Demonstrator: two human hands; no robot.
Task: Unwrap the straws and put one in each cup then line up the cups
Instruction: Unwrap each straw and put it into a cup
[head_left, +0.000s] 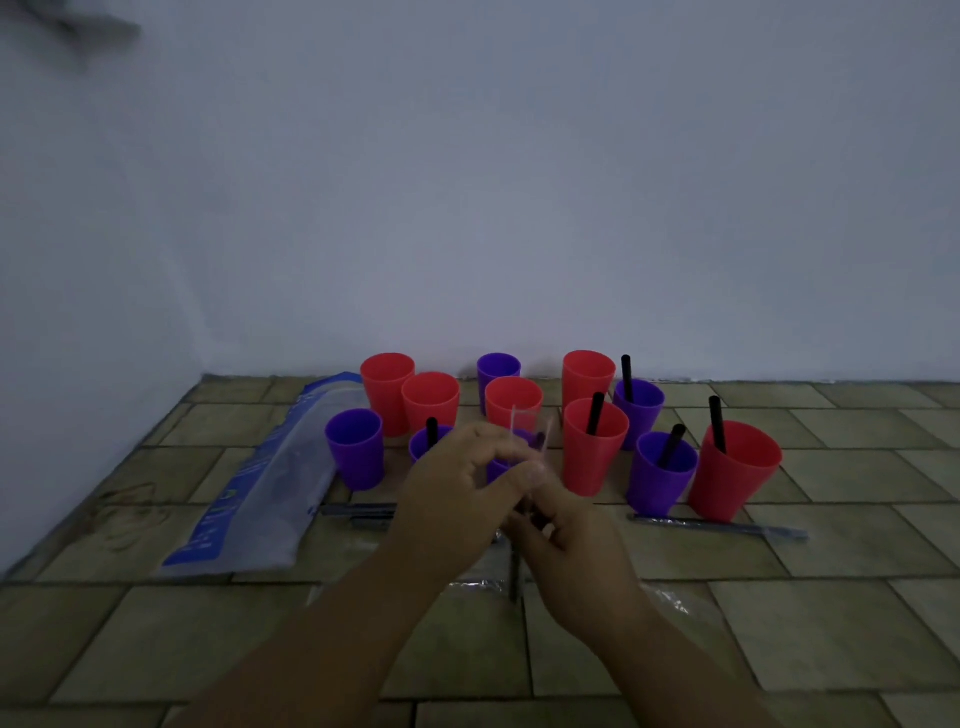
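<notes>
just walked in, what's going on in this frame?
A person is unwrapping a straw above a tiled floor. The left hand pinches the clear wrapper, and the right hand seems to grip the black straw below it. Five of the red and purple cups already hold a straw; at least six stand empty. The cups are bunched, not yet lined up. More wrapped straws lie on the floor beside a plastic bag.

Purple cup (496, 470) mostly behind the blurred left hand (457, 486).
</notes>
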